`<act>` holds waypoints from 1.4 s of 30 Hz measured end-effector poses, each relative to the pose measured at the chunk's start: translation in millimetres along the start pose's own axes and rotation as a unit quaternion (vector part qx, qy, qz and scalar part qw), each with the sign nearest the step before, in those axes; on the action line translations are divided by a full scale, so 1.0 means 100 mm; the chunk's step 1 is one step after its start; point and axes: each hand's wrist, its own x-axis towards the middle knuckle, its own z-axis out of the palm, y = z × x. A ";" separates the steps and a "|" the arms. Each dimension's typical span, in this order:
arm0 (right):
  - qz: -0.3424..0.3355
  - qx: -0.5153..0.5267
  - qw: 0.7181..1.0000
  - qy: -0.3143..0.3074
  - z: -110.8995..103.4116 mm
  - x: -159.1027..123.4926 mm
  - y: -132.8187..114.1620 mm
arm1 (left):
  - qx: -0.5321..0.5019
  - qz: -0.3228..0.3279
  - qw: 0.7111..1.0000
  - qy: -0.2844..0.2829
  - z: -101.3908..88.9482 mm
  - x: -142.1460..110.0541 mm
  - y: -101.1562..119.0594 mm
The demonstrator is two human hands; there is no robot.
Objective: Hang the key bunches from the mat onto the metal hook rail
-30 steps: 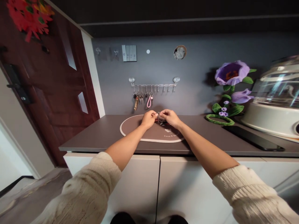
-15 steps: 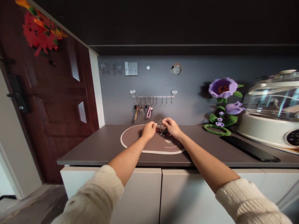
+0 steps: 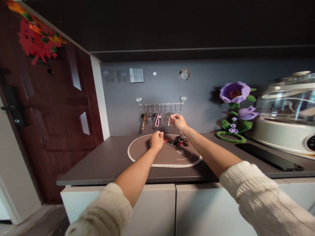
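Observation:
My right hand (image 3: pixel 179 122) is raised in front of the wall, its fingers pinching a key on a ring (image 3: pixel 168 121) just below the hook rail (image 3: pixel 161 104). Several keys (image 3: pixel 149 116) hang on the rail's left half, one with a brown tag (image 3: pixel 144 122) and one with a pink loop strap (image 3: pixel 157 120). Low over the oval brown mat (image 3: pixel 145 157) is my left hand (image 3: pixel 157 141), closed, thumb against the fingers; what it holds, if anything, is hidden. To its right a dark and red bunch of keys (image 3: pixel 180 141) lies on the mat.
A black phone (image 3: pixel 269 157) lies on the counter (image 3: pixel 91 167) at the right. Behind it stand a purple artificial flower (image 3: pixel 235 93) with a green ring base and a white appliance with a clear cover (image 3: pixel 278 131). A dark cabinet (image 3: pixel 172 26) overhangs the counter; a red-brown door (image 3: pixel 66 141) is at left.
My right hand has lifted the key and ring up from the mat toward the hook rail. The bunch of keys on the mat is now uncovered. My left hand stays low.

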 end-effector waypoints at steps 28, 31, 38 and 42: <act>-0.010 0.070 0.992 0.107 0.53 0.58 0.09 | 0.029 -0.035 0.999 0.009 -0.01 0.02 0.02; -0.010 0.050 0.992 0.116 0.52 0.61 0.13 | 0.029 -0.034 0.999 0.009 0.00 0.03 0.01; -0.009 0.004 0.990 0.138 0.48 0.64 0.21 | 0.027 -0.034 0.999 0.009 -0.01 0.02 0.01; -0.011 -0.014 0.990 0.138 0.46 0.66 0.27 | 0.030 -0.035 0.999 0.005 -0.02 0.02 0.03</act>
